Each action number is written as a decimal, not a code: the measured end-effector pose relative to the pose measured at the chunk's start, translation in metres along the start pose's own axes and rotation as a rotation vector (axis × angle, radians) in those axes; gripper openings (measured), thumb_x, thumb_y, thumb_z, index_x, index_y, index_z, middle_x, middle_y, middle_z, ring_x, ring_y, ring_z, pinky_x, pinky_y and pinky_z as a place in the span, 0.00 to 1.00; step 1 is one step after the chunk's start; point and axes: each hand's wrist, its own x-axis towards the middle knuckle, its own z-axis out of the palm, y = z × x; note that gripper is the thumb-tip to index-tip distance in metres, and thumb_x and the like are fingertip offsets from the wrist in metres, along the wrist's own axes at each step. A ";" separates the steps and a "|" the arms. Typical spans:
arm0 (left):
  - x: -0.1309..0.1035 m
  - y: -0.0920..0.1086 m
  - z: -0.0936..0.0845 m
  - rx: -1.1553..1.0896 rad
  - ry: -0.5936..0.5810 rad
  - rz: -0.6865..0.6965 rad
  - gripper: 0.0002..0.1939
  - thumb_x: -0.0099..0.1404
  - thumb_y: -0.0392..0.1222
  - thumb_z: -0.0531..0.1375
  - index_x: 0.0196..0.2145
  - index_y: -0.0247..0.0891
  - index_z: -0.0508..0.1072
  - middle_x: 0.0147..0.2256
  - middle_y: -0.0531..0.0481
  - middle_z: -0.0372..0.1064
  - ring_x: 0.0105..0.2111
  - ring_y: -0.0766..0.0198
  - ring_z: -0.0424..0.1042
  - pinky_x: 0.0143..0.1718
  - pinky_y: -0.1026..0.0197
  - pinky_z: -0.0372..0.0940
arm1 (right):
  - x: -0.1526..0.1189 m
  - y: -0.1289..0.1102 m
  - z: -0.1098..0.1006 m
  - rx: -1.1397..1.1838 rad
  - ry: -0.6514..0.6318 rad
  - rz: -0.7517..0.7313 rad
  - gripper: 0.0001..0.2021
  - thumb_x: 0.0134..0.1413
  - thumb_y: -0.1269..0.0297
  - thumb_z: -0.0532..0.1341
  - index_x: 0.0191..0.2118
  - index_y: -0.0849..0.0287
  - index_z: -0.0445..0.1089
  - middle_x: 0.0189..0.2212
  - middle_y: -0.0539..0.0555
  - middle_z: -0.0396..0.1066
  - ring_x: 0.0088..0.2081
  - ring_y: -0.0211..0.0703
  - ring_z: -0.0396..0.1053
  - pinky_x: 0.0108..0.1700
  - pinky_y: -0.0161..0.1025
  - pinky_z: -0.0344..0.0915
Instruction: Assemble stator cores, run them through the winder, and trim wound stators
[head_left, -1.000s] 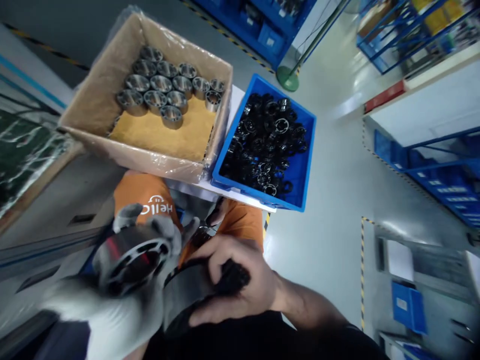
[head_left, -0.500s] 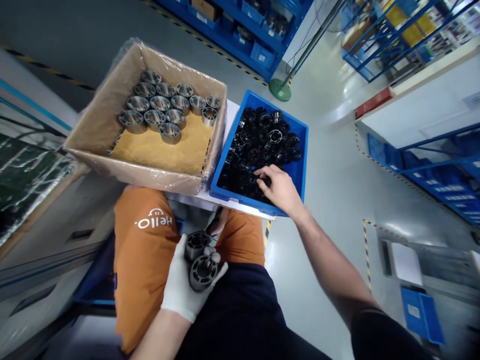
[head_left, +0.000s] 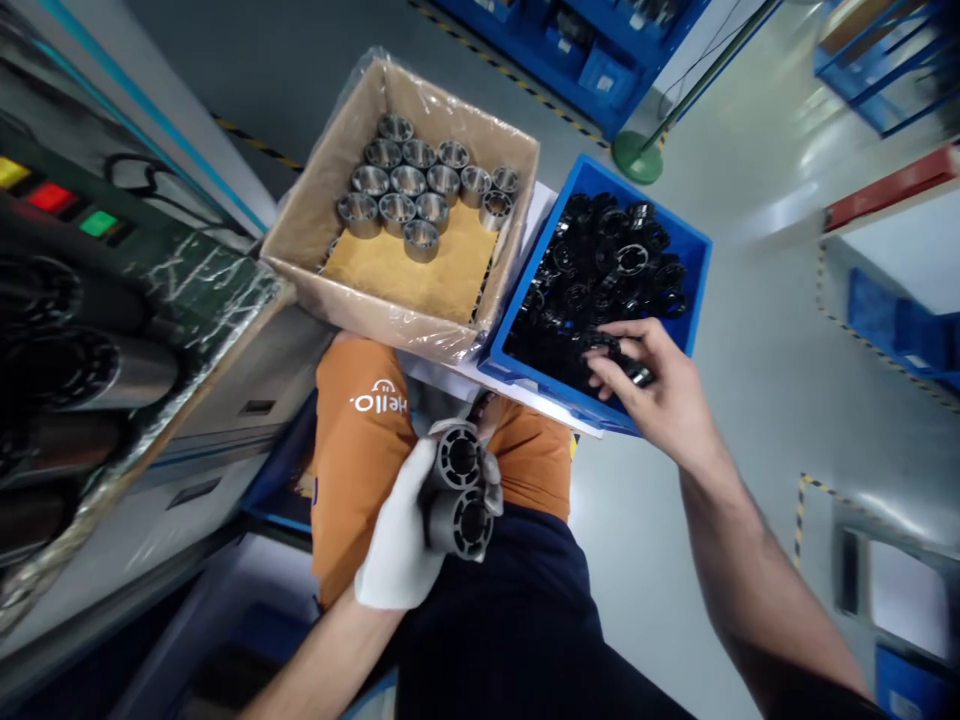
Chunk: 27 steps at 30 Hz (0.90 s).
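Two dark metal rings [head_left: 459, 456] with slotted inner rims lie side by side in my gloved left hand [head_left: 409, 530], its fingers wrapped round them above my lap. My bare right hand [head_left: 651, 385] is at the near right of the blue bin [head_left: 701, 290], with thumb and fingers round a small black part [head_left: 637, 372]. Many similar black parts [head_left: 600, 260] fill the bin. Left of it, a plastic-lined cardboard box [head_left: 367, 300] holds rows of shiny metal rings [head_left: 409, 181] on a yellow-brown sheet [head_left: 420, 280].
A workbench [head_left: 217, 400] with large metal cylinders [head_left: 112, 370] stands at the left. Behind the boxes are a blue shelf [head_left: 517, 30] and a green round stand base [head_left: 637, 157]. A red object [head_left: 889, 190] lies at the right.
The view has swung left, bringing the cylinders into sight. My right hand has closed on a black part in the bin. My left hand has tilted its two rings.
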 end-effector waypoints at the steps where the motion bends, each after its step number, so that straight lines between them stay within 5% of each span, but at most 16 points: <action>1: -0.002 0.002 0.003 0.005 -0.046 0.023 0.31 0.67 0.68 0.76 0.50 0.38 0.78 0.36 0.46 0.82 0.32 0.54 0.83 0.27 0.60 0.75 | -0.013 -0.016 0.003 0.099 -0.017 -0.028 0.20 0.76 0.50 0.73 0.64 0.47 0.71 0.46 0.52 0.86 0.33 0.47 0.83 0.34 0.43 0.82; 6: -0.008 -0.001 0.006 0.147 -0.051 0.228 0.28 0.73 0.68 0.71 0.51 0.40 0.82 0.42 0.45 0.84 0.46 0.50 0.85 0.39 0.57 0.78 | -0.050 -0.090 0.028 0.387 -0.118 -0.281 0.15 0.72 0.66 0.77 0.58 0.46 0.81 0.46 0.51 0.87 0.44 0.50 0.87 0.47 0.46 0.86; 10: -0.017 -0.008 -0.007 0.252 -0.066 0.420 0.24 0.82 0.64 0.62 0.57 0.43 0.83 0.57 0.43 0.82 0.61 0.45 0.81 0.59 0.50 0.79 | -0.053 -0.119 0.048 0.280 -0.102 -0.370 0.16 0.75 0.72 0.72 0.62 0.48 0.84 0.52 0.53 0.85 0.49 0.47 0.85 0.51 0.44 0.85; 13: -0.024 -0.011 -0.018 0.318 -0.165 0.437 0.25 0.85 0.62 0.57 0.63 0.43 0.79 0.60 0.40 0.80 0.64 0.41 0.78 0.65 0.43 0.75 | -0.055 -0.123 0.060 0.174 -0.015 -0.386 0.19 0.73 0.76 0.71 0.62 0.49 0.84 0.49 0.52 0.84 0.45 0.44 0.83 0.46 0.42 0.83; 19: -0.026 -0.016 -0.030 0.449 -0.131 0.499 0.21 0.86 0.55 0.58 0.67 0.45 0.76 0.60 0.42 0.78 0.65 0.43 0.76 0.69 0.45 0.70 | -0.057 -0.123 0.072 0.266 0.070 -0.446 0.17 0.66 0.82 0.72 0.52 0.52 0.84 0.42 0.52 0.84 0.39 0.47 0.83 0.40 0.44 0.82; 27: -0.027 -0.005 -0.017 0.587 -0.153 0.533 0.19 0.84 0.55 0.63 0.65 0.47 0.77 0.56 0.45 0.77 0.58 0.50 0.78 0.66 0.48 0.74 | -0.063 -0.121 0.081 0.203 0.231 -0.513 0.19 0.63 0.85 0.73 0.51 0.53 0.86 0.44 0.54 0.84 0.39 0.47 0.83 0.40 0.45 0.84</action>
